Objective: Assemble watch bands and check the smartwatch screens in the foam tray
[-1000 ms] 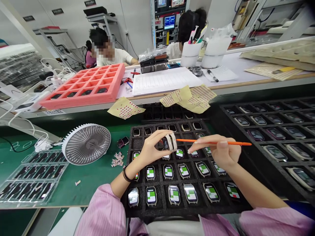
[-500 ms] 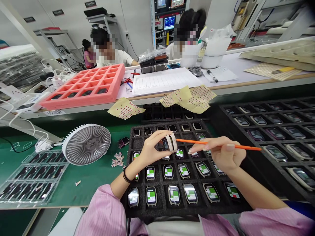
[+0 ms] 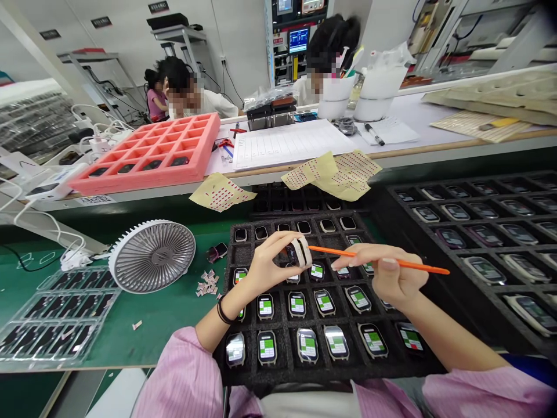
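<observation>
Between thumb and fingers, my left hand grips a pale smartwatch case on edge above the foam tray. My right hand is closed around a thin orange stick, held like a pen. The stick's left tip meets or nearly meets the case's side; exact contact is too small to tell. Below both hands lies the black foam tray, its compartments holding several smartwatches, many with lit green and white screens.
A round fan stands left, beside small loose labels and a clear plastic tray. Another black tray of watches lies right. Yellow dotted sheets hang from the shelf, which carries a pink foam tray. Two co-workers sit beyond.
My right hand and the orange stick have shifted slightly left. My left hand keeps the watch case in nearly the same spot. Co-workers' heads have lowered.
</observation>
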`<state>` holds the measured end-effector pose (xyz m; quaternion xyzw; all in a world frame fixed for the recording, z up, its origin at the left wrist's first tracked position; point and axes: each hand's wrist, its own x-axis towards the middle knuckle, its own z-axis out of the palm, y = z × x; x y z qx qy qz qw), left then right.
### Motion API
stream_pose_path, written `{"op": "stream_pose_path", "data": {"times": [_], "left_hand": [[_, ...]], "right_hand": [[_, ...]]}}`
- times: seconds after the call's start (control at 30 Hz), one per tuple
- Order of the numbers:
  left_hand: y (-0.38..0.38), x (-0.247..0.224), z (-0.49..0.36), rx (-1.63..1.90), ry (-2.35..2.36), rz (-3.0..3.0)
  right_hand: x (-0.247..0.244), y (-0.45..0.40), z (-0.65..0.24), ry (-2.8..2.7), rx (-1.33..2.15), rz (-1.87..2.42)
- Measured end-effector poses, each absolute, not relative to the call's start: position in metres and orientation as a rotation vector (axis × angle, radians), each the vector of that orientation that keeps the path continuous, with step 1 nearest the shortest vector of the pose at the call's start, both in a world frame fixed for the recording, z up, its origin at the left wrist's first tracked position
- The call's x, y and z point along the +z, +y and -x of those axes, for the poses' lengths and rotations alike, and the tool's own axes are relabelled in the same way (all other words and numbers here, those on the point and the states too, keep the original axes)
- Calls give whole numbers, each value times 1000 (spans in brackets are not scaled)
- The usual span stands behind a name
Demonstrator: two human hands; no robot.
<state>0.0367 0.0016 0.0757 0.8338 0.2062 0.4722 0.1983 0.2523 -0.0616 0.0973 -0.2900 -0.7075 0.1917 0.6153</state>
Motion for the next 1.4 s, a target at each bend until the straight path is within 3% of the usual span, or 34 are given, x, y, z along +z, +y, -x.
{"op": "stream_pose_path", "data": {"times": [0.97,1.17,1.4], "left_hand": [[-1,75,-39,1193,688,-2316],[4,74,-38,1125,797,-2333],[3,67,-40,1038,826,-2386]], "right_hand": [[90,-53,-238,-1755,423,729],[75,-42,-236,-1396,702,768],[56,-21,-214,-1202,1333,984]]}}
